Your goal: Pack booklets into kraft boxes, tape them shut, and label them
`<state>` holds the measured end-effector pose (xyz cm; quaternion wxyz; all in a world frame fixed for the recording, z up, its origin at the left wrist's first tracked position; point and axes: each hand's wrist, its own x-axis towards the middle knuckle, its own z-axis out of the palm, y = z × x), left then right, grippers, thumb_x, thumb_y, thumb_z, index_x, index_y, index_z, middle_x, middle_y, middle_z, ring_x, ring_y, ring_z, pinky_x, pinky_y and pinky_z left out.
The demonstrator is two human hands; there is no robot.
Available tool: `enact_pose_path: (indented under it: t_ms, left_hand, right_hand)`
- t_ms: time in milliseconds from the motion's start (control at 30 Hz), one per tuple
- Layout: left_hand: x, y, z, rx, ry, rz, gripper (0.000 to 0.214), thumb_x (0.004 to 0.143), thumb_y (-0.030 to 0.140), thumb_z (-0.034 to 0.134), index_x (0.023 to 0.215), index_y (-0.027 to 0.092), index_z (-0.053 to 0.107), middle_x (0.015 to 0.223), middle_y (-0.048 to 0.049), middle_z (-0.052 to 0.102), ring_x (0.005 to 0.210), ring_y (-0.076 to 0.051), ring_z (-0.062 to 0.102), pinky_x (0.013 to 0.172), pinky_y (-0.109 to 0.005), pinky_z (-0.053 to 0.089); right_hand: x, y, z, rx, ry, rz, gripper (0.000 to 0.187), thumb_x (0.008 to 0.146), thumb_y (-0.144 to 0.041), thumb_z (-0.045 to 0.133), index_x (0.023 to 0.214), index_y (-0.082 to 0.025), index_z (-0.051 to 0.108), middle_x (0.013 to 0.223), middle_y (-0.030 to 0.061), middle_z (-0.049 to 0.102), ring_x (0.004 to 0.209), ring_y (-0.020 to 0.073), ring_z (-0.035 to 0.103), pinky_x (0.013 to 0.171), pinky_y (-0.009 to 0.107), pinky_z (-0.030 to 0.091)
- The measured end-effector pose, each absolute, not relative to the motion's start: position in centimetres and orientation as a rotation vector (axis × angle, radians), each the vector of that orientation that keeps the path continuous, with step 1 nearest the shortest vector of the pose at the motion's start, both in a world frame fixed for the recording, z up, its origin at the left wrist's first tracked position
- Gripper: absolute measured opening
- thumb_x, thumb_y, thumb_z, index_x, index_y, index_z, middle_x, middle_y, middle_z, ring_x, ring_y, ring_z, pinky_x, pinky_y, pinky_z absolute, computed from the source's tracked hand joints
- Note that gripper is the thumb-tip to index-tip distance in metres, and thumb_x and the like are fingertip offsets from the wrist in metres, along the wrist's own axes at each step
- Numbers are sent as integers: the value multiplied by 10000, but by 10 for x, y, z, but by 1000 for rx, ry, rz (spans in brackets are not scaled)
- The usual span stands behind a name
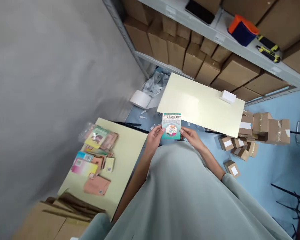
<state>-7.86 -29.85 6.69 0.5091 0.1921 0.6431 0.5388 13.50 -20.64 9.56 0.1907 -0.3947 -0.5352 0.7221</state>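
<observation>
A small green-and-white booklet (171, 126) with Chinese lettering and a cartoon figure on its cover is held upright facing me, just beyond my shirt front. My left hand (154, 137) grips its left edge, thumb on the cover. On the opposite edge, my right hand (190, 135) pinches it the same way. The fingers behind the booklet are hidden. Past it lies a pale yellow table (187, 100) carrying a small white box (228, 96).
Another pale table (125, 150) on the left bears several booklets (85, 166), some in clear plastic. An open carton (50, 220) stands below it. Shelving with brown boxes (195, 58) and yellow-black cutters (268, 53) rises ahead. Small cartons (237, 150) lie on the blue floor at right.
</observation>
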Motion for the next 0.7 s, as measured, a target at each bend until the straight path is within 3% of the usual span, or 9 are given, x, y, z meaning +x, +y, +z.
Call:
enact_pose_path:
  t_ms: [133, 267, 367, 433, 600, 700]
  left_hand:
    - [-51, -241, 60, 572, 1537, 1169, 631, 836, 703, 875, 1203, 193, 813, 1189, -134, 848, 1188, -349, 784, 1081, -495, 630]
    - [-46, -204, 56, 679, 1508, 1124, 692, 866, 698, 853, 1336, 200, 757, 1213, -124, 827, 1173, -318, 784, 1061, -471, 638]
    - [-51, -180, 55, 702, 1443, 1106, 765, 866, 659, 870, 1456, 227, 646, 1168, -105, 816, 1089, -276, 798, 1013, -441, 641]
    - [-54, -164, 58, 692, 1375, 1099, 798, 854, 640, 893, 1478, 245, 590, 1204, -114, 815, 1076, -263, 803, 1012, -427, 632]
    - [-63, -125, 75, 668, 1192, 1043, 736, 834, 615, 929, 1379, 271, 574, 1366, -143, 789, 1100, -245, 802, 991, -379, 609]
    - [-71, -105, 81, 682, 1190, 1007, 574, 827, 609, 924, 1172, 255, 632, 1271, -99, 799, 1035, -229, 786, 918, -349, 599]
  right_hand:
    - [171, -166, 95, -1143, -1362, 1988, 649, 952, -782, 767, 1353, -281, 864, 1183, 47, 856, 1068, 272, 744, 963, 420, 652]
    - [181, -135, 100, -1153, -1288, 1925, 575, 943, -738, 817, 1267, -271, 900, 1269, 64, 846, 1214, 301, 743, 1101, 447, 617]
    - [174, -117, 99, -1169, -1243, 1853, 503, 944, -693, 847, 1199, -265, 915, 1266, 69, 833, 1225, 282, 744, 1127, 432, 604]
    - [164, -107, 96, -1210, -1200, 1813, 509, 873, -683, 918, 1166, -266, 916, 1255, 70, 820, 1173, 266, 760, 1101, 423, 623]
    - [133, -85, 98, -1341, -1177, 1745, 602, 783, -707, 968, 1210, -290, 887, 1335, 87, 790, 1089, 251, 779, 1009, 418, 671]
    - [121, -73, 104, -1408, -1171, 1644, 609, 797, -732, 944, 1210, -289, 882, 1351, 94, 786, 1107, 252, 779, 1003, 406, 665]
